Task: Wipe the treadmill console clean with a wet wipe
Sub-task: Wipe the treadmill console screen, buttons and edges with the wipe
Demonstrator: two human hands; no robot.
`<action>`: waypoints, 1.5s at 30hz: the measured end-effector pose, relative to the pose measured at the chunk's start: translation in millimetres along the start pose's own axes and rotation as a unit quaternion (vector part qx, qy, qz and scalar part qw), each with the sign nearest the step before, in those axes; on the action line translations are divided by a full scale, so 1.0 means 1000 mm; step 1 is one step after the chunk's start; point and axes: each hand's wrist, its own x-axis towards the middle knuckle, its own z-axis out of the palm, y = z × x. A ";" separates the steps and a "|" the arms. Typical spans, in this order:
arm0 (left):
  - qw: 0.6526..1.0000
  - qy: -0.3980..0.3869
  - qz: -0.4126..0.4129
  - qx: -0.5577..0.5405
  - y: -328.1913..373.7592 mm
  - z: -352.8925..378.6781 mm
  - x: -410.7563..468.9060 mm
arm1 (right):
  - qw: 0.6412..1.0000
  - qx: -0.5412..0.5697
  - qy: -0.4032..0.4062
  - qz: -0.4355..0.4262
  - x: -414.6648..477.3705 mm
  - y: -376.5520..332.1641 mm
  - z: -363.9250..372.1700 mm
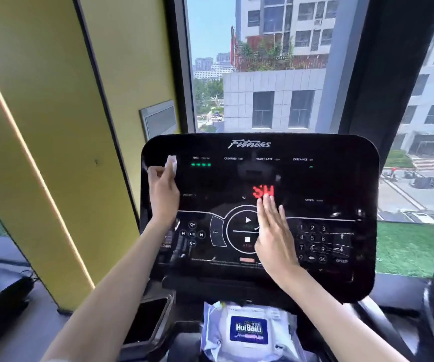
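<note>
The glossy black treadmill console (323, 184) fills the middle of the view, with a lit red readout, green dashes, round play and stop buttons and a number keypad. My left hand (163, 190) is at the console's upper left and presses a white wet wipe (171, 164) against the panel, the wipe showing above my fingers. My right hand (272, 231) lies flat with straight fingers on the centre of the console, just right of the play and stop buttons, fingertips under the red readout.
A pack of wet wipes (248, 333) with a blue label lies in the tray below the console. A dark phone-like slab (149, 320) sits in the left holder. A yellow wall (53, 126) stands left; a window (263, 64) is behind the console.
</note>
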 end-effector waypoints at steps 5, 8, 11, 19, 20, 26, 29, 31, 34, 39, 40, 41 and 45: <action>0.980 0.075 -0.183 -0.038 -0.013 -0.006 -0.005 | 1.000 -0.011 -0.004 0.006 0.001 -0.004 0.003; 0.999 0.020 -0.040 0.017 0.004 0.005 -0.031 | 0.999 -0.033 -0.018 -0.001 0.002 -0.006 0.001; 0.999 -0.025 0.046 0.012 -0.012 -0.001 -0.031 | 0.997 -0.068 -0.026 -0.018 0.001 -0.002 0.002; 0.985 -0.070 0.152 0.050 -0.010 0.002 -0.049 | 0.995 -0.094 -0.013 -0.028 0.002 0.000 0.011; 0.983 -0.082 0.160 0.043 -0.018 0.000 -0.047 | 0.995 -0.095 -0.014 -0.027 0.002 0.000 0.012; 0.996 0.007 -0.094 -0.001 0.002 0.006 -0.046 | 0.997 -0.079 -0.007 -0.025 0.001 0.001 0.016; 0.979 -0.104 0.172 0.029 0.002 0.014 -0.063 | 0.997 -0.068 -0.011 -0.029 0.001 0.004 0.015; 0.994 -0.041 0.102 0.022 -0.012 0.011 -0.055 | 0.998 -0.060 -0.013 -0.029 0.000 0.005 0.015; 0.980 0.097 -0.174 -0.030 0.005 0.011 -0.047 | 0.998 -0.050 -0.002 -0.028 -0.001 0.005 0.016; 0.979 -0.087 0.177 0.045 0.014 0.030 -0.076 | 0.999 -0.043 0.008 -0.028 -0.001 0.005 0.017; 0.981 -0.079 0.172 0.034 0.007 0.028 -0.072 | 0.999 -0.041 0.008 -0.030 -0.001 0.006 0.018; 0.993 -0.034 0.113 0.014 0.003 0.025 -0.067 | 0.999 -0.040 0.008 -0.030 -0.001 0.006 0.018; 0.994 0.053 -0.097 -0.020 0.027 0.027 -0.063 | 0.999 -0.042 0.017 -0.028 -0.002 0.008 0.021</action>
